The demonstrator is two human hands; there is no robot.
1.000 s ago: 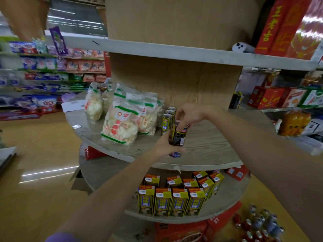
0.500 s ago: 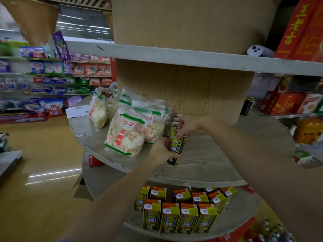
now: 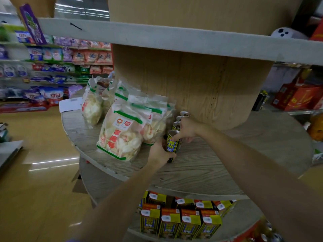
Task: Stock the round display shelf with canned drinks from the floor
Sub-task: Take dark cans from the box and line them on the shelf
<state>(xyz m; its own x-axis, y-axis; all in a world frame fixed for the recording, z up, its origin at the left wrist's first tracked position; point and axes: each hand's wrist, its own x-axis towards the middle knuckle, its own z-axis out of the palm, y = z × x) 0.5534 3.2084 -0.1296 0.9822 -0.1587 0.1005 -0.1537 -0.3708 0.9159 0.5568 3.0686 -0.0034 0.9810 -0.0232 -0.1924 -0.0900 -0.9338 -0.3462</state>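
Round display shelf [image 3: 201, 168], grey wood-grain tiers around a thick tan wood column [image 3: 192, 84]; three tiers are seen, middle tier at centre. Wooden floor [image 3: 35, 189] is seen at left, blurred aisle shelving [image 3: 52, 67] behind it.

Snack bags [image 3: 122, 135], clear with green stripes and red print, are stood in a cluster on the left part of the middle tier, touching each other. Drink cartons [image 3: 180, 222], yellow and dark blue with orange tops, are lined in rows on the lower tier. Red boxes [image 3: 297, 98] are seen far right. A white round item with black dots [image 3: 283, 33] lies on the top tier, right.

Cans: a row [image 3: 180, 118] is lined on the middle tier from the column outward, just right of the bags, silver tops showing. The front can [image 3: 172, 145] is tall and slim, dark body, yellow and blue label with printed characters, silver rim; it is stood upright at the outer end of the row, base on the tier.

Left hand [image 3: 160, 151] is wrapped around the front can low on its left side, fingers curled. Right hand [image 3: 187, 131] is curled over the can's top, fingertips on the rim and upper side. A few can tops [image 3: 267, 236] are glimpsed on the floor at bottom right, blurred.
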